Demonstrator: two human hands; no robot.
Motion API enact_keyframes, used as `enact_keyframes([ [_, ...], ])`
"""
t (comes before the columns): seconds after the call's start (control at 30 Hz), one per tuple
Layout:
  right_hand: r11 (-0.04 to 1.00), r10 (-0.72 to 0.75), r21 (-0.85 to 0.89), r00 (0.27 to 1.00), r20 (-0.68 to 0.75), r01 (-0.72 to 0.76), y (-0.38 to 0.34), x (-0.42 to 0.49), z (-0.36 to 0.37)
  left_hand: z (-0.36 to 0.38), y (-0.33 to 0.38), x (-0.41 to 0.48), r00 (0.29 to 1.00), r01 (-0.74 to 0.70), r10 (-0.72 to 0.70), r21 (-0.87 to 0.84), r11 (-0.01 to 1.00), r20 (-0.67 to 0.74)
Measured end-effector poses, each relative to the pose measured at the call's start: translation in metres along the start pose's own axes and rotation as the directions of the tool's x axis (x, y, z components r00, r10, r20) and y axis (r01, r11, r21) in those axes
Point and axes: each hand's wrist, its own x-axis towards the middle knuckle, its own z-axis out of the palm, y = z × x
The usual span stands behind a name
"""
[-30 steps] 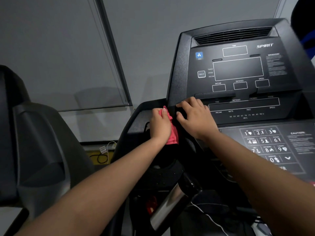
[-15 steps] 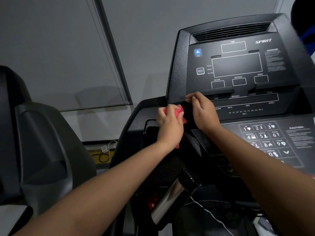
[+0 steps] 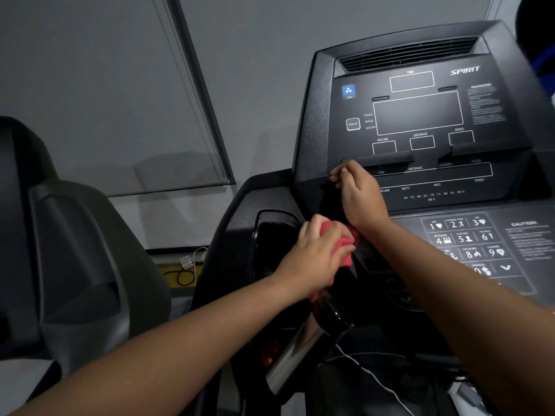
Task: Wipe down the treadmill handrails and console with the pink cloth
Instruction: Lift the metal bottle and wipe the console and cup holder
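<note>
1. Left hand [image 3: 315, 259]: fingers curled round the bunched pink cloth [image 3: 336, 243], pressing it onto the black trim at the console's lower-left corner. The cloth shows past the fingertips and below the palm.
2. Right hand [image 3: 360, 196]: just beyond and above the left, wrist almost touching the cloth. The fingers are curled, with the tips at the left end of the ledge [image 3: 378, 160]. Something dark hangs under the fingertips. Can't tell if the hand is pinching it or just bracing on the edge.
3. Console [image 3: 420, 115] rises straight beyond the right hand. The keypad [image 3: 468, 238] is to the right of the right forearm, and a recessed pocket [image 3: 270, 232] sits just left of the left hand.
4. Handrail [image 3: 295, 354]: a black grip bar with a chrome section runs from under the left palm back toward the person.
5. Step, my read: wiping the corner where the grip bar meets the console. It looks like early or mid coverage, but the picture doesn't show which surfaces are done.
6. Next move, likely either:
   - slide the cloth down the bar, wrapping the fingers around it for full contact
   - sweep right, under the right wrist, onto the keypad
7. A sweep right needs the right hand lifted clear first. It also needs light pressure on the keys to avoid accidental presses.
</note>
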Motion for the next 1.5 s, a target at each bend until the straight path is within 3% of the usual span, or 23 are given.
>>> enact_keyframes([
  [0.13,1.000,-0.004,-0.021,1.000,-0.013,0.003,0.001,0.001,-0.002,-0.014,-0.025,0.043,0.971,0.178,-0.148,0.153,0.972,-0.186],
  [0.33,1.000,0.017,-0.021,1.000,-0.010,-0.017,0.003,0.002,-0.002,-0.051,-0.088,0.107,0.904,0.333,-0.198,0.335,0.881,-0.379],
  [0.47,1.000,0.010,-0.015,1.000,-0.005,-0.010,0.003,0.002,-0.002,-0.055,-0.124,0.095,0.943,0.306,-0.197,0.467,0.830,-0.269],
  [0.63,1.000,0.004,-0.017,1.000,0.000,-0.004,0.005,0.004,0.000,-0.064,-0.154,0.044,0.980,0.126,-0.016,0.554,0.823,-0.200],
  [0.83,0.992,-0.044,-0.114,0.999,0.007,0.044,0.003,0.006,0.001,-0.072,-0.176,0.005,0.984,0.170,-0.109,0.574,0.801,-0.140],
  [0.97,0.986,-0.058,-0.157,0.998,0.021,0.060,0.005,0.007,0.002,-0.066,-0.159,0.026,0.981,0.150,-0.038,0.623,0.767,-0.189],
  [1.17,0.978,-0.069,-0.195,0.997,0.030,0.074,0.006,0.006,0.002,-0.039,-0.127,0.050,0.969,-0.199,0.239,0.762,0.617,0.060],
  [1.27,0.979,-0.062,-0.196,0.998,0.020,0.064,0.006,0.006,0.000,-0.040,-0.129,0.044,0.957,-0.265,0.259,0.764,0.588,0.133],
  [1.4,0.981,-0.050,-0.187,0.999,0.016,0.053,0.004,0.006,0.000,-0.068,-0.155,0.030,0.969,-0.230,0.216,0.736,0.637,0.117],
  [1.5,0.982,-0.047,-0.182,0.999,0.015,0.049,0.004,0.007,0.002,-0.083,-0.173,0.013,0.999,-0.019,0.034,0.644,0.765,-0.011],
])
